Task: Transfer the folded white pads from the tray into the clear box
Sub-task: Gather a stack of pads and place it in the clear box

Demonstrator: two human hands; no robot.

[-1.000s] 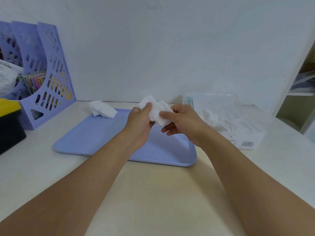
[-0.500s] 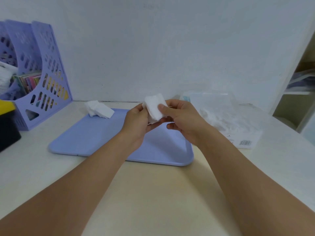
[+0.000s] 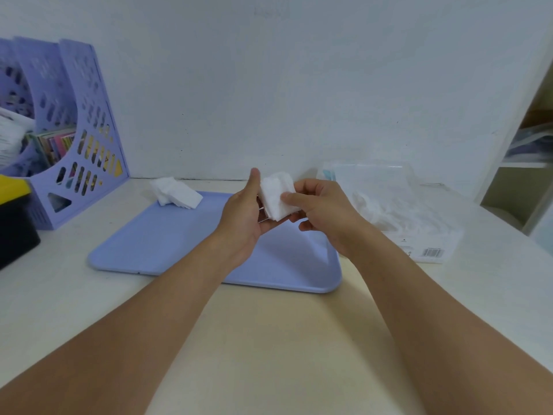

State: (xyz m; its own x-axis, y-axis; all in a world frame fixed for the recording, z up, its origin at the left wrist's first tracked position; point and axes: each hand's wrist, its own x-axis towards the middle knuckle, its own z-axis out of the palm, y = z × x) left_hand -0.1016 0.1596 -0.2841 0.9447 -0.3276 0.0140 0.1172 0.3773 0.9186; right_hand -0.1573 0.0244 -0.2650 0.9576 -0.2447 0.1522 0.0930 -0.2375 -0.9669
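A pad (image 3: 276, 196) is held above the tray (image 3: 167, 250), cradled in the left hand (image 3: 244, 218) and pinched by the right hand (image 3: 321, 212), probably to square it for the box (image 3: 389, 205). More pads (image 3: 175, 196) are left on the tray.

White wall (image 3: 299, 85) behind pale desk (image 3: 269, 339); shelf unit (image 3: 520, 181) at right.

Pads (image 3: 276, 199) soft white fibrous cloth (matt); tray (image 3: 179, 244) smooth matt plastic; box (image 3: 389, 205) clear glossy plastic
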